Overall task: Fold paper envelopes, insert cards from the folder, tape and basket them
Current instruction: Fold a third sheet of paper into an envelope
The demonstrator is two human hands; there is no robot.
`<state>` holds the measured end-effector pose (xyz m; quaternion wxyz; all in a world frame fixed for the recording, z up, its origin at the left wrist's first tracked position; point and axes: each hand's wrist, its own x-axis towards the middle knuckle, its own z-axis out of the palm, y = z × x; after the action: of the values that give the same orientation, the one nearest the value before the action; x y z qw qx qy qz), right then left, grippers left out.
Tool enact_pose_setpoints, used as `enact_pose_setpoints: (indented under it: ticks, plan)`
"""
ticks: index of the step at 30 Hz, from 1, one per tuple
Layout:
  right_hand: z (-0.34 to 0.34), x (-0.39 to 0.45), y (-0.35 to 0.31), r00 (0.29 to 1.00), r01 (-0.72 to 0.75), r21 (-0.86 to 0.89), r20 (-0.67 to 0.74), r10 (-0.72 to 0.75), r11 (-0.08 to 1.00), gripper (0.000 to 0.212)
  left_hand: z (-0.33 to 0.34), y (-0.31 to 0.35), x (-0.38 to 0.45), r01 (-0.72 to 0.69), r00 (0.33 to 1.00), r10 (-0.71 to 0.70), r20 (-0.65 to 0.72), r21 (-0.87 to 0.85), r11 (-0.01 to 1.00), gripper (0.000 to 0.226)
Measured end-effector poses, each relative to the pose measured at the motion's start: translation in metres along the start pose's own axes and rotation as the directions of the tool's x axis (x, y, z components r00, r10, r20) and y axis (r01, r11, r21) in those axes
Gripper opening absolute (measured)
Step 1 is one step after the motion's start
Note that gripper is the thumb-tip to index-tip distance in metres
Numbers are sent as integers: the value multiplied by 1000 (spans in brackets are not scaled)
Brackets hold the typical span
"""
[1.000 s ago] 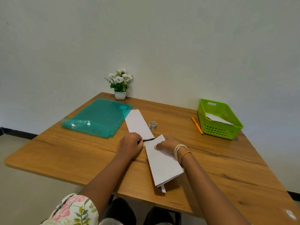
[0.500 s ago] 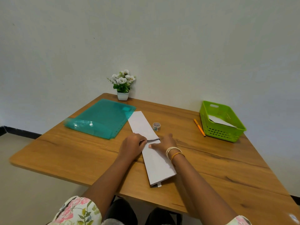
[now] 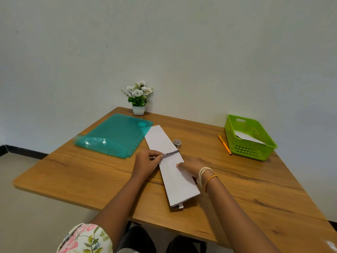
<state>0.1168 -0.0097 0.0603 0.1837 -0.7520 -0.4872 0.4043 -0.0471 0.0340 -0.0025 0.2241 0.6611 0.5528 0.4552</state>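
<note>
Paper (image 3: 175, 172), a long white folded strip, lies flat on the wooden counter (image 3: 255, 190), running from the near edge away toward the folder; a small tab pokes out at its near end. The right hand (image 3: 191, 166) presses flat on its middle, fingers spread, pinching nothing. The left hand (image 3: 146, 162) pinches the end of a tape strip (image 3: 170, 153) (patterned, thin) that stretches across the paper at the seam. Just beyond the seam, beside the paper's right edge, stands the tape roll (image 3: 176, 142). A teal folder (image 3: 116, 135) lies left of the paper's far end, touching it. Far right sits a green basket (image 3: 249, 148) holding white paper, a pen (image 3: 224, 144) just beside it. A flowerpot (image 3: 139, 99) stands against the wall.
</note>
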Motion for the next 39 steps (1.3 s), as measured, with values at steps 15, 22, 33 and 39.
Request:
enact_pose_setpoints:
  ticks: [15,22,33,39]
  plan:
    - [2,16,-11,1000,24,80,12,-25,997,32,1,-3,2,16,1000,-16,3,46,999,18]
    - [-23,-8,-2,897,-157,205,440,53,966,22,3,-5,3,21,1000,-22,7,64,998,19]
    - [15,18,-12,990,89,466,-139,-27,880,47,1,-5,2,-8,999,7,32,30,1000,16]
    - [-5,14,-7,978,207,291,-41,-204,934,37,2,-5,3,10,1000,-11,28,37,999,17]
